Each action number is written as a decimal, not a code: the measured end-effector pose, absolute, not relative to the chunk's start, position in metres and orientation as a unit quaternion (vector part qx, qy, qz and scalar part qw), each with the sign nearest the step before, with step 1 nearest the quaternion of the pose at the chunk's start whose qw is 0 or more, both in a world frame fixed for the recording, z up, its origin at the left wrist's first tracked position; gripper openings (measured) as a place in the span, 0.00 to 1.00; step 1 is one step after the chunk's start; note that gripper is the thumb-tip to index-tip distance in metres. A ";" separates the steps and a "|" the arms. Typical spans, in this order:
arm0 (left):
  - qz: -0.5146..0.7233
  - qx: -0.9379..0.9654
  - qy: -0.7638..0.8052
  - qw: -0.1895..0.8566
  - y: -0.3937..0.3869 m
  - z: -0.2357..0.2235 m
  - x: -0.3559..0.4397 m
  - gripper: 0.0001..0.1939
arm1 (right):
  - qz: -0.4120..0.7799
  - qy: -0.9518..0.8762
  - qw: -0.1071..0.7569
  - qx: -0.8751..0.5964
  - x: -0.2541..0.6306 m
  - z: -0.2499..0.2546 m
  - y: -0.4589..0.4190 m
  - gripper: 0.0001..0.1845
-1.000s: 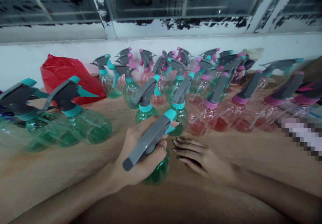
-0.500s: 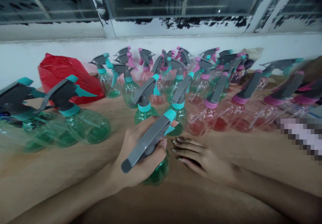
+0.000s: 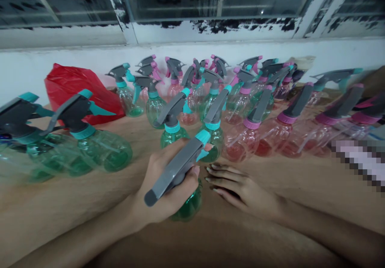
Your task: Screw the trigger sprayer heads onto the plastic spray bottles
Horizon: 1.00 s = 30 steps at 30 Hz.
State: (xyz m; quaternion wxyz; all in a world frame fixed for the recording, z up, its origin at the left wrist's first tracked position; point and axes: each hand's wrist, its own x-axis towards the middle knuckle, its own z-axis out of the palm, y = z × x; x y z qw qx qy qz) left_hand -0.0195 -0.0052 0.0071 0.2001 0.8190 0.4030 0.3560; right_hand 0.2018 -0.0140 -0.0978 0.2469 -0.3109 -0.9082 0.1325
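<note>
My left hand (image 3: 162, 187) is wrapped round the neck of a green spray bottle (image 3: 189, 206) with a grey head and a teal nozzle. The head points up and away to the right, and the bottle stands on the wooden table. Much of its neck and collar is hidden by my fingers. To the right of the bottle, my right hand (image 3: 237, 185) lies on the table with fingers stretched out, holding nothing. Just beyond my left hand stand two more green spray bottles, one with a teal collar (image 3: 172, 128) and another (image 3: 218, 137) beside it.
Several pink spray bottles (image 3: 240, 143) line the table to the right. Several green ones (image 3: 117, 151) stand at the left, before a red plastic bag (image 3: 81, 89). More bottles crowd against the white wall (image 3: 99, 55) below a window. A blurred-out item (image 3: 361, 159) lies at the right.
Both hands stay in place, the left one still round the green spray bottle. The view shifts very slightly; nothing else visibly moves.
</note>
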 end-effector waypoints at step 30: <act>0.348 0.819 0.386 0.244 -0.006 0.017 -0.022 0.11 | 0.138 -0.907 0.248 -0.311 0.202 -0.099 -0.013 0.18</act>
